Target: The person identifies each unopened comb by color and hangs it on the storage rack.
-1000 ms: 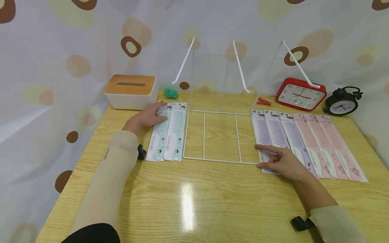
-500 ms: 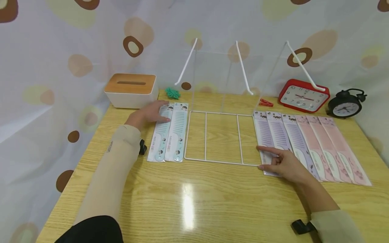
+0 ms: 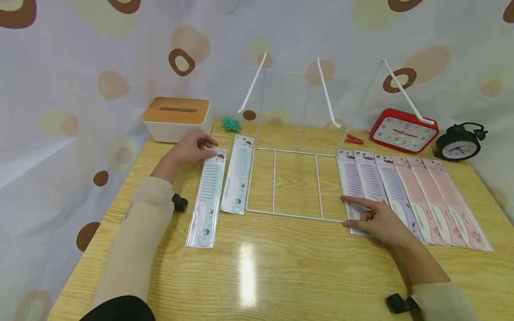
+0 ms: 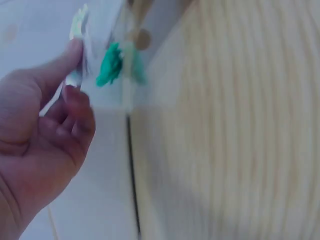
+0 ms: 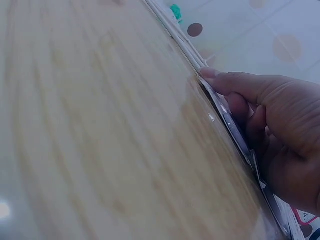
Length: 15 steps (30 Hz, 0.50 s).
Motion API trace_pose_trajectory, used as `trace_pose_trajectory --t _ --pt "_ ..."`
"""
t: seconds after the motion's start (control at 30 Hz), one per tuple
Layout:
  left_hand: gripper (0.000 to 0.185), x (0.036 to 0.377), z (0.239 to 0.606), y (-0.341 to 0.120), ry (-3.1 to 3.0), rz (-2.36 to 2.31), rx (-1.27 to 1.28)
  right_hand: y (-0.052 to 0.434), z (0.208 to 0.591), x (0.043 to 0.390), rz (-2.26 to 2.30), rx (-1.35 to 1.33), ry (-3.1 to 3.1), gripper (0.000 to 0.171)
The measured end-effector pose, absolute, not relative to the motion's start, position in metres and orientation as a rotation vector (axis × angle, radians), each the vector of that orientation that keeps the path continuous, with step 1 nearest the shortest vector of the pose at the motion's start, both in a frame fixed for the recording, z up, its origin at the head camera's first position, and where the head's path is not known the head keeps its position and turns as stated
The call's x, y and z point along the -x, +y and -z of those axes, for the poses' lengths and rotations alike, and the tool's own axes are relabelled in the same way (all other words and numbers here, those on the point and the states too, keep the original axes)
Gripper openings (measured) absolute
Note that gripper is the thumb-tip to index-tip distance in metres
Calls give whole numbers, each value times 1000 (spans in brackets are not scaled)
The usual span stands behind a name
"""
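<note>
My left hand (image 3: 188, 149) pinches the top end of a light-blue comb in a clear packet (image 3: 209, 200), which is tilted slightly. The same hand (image 4: 50, 115) shows thumb and fingers on the packet's edge in the left wrist view. A second packaged blue comb (image 3: 238, 178) lies just right of it, beside a white wire rack (image 3: 297, 216) with three upright hooks. My right hand (image 3: 379, 220) rests over the nearest packaged purple comb (image 3: 353, 178), thumb and forefinger at the rack's right edge. In the right wrist view that hand (image 5: 280, 120) touches the packet edges.
More purple packets (image 3: 371, 174) and pink packets (image 3: 445, 205) overlap in a row at right. Behind stand a tissue box (image 3: 176, 120), green bundle (image 3: 231, 125), red clip (image 3: 354, 139), red clock (image 3: 404, 131) and black alarm clock (image 3: 458, 145). A patterned cloth hangs behind the table.
The left hand has drawn the left blue comb packet toward the person and slightly left, parting it from the other blue one. The right hand stays in place; the view has shifted slightly.
</note>
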State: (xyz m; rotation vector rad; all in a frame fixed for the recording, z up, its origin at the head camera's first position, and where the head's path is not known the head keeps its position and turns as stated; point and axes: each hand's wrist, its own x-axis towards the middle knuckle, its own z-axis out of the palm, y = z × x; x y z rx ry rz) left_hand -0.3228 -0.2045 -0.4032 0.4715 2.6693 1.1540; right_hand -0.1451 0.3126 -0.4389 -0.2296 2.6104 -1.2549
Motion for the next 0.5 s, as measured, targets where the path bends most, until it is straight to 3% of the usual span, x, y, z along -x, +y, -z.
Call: trace_pose_trajectory --t 0.3,0.4,0.5 --pt "10 286 365 -240 2458 -1564 -528 306 439 148 1272 230 2596 68" --pt "5 270 346 -235 2322 -1767 -649 307 438 147 1257 211 2603 69" --pt "11 252 327 -221 2183 -1884 -862 309 438 147 1248 217 2609 69"
